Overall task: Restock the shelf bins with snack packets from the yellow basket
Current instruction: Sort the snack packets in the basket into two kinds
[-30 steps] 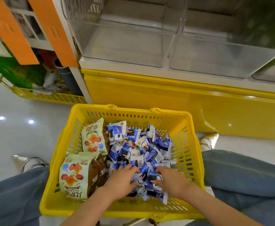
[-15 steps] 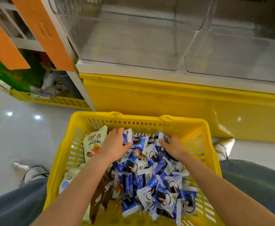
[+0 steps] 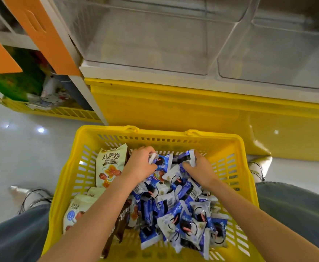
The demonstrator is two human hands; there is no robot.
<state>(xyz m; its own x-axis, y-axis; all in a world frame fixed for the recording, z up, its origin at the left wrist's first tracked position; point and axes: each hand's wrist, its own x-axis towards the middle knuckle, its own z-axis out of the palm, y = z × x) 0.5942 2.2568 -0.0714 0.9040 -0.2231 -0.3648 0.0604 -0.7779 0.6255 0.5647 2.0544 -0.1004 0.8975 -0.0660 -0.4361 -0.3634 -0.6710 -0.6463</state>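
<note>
Gathering stock is the step I log here: both hands are down at the far end of the yellow basket (image 3: pixel 173 134), with nothing yet carried to the shelf. The left hand (image 3: pixel 139 165) has its fingers curled round a clutch of blue-and-white packets (image 3: pixel 162 162), and the right hand (image 3: pixel 200 169) grips a second bunch just beside it. How many each holds I cannot tell, since the fingertips are buried in the heap. The remaining small packets lie loose across the middle and right of the basket. Larger cream bags (image 3: pixel 109 163) lean against its left wall. I see no stock in the left bin (image 3: pixel 145 44) or the right bin (image 3: pixel 277 59), so I judge the task barely begun. The next move calls for lifting both handfuls straight up, then forward and over a bin's front wall before letting go. Edges to note: the basket's far rim with its two handle lugs sits directly ahead of the knuckles. Beyond it rise the yellow base panel (image 3: pixel 173 106) and the white shelf ledge (image 3: pixel 155 72). The bin walls are transparent and hard to read. Room is open above the basket, while a knee flanks it on each side.
</note>
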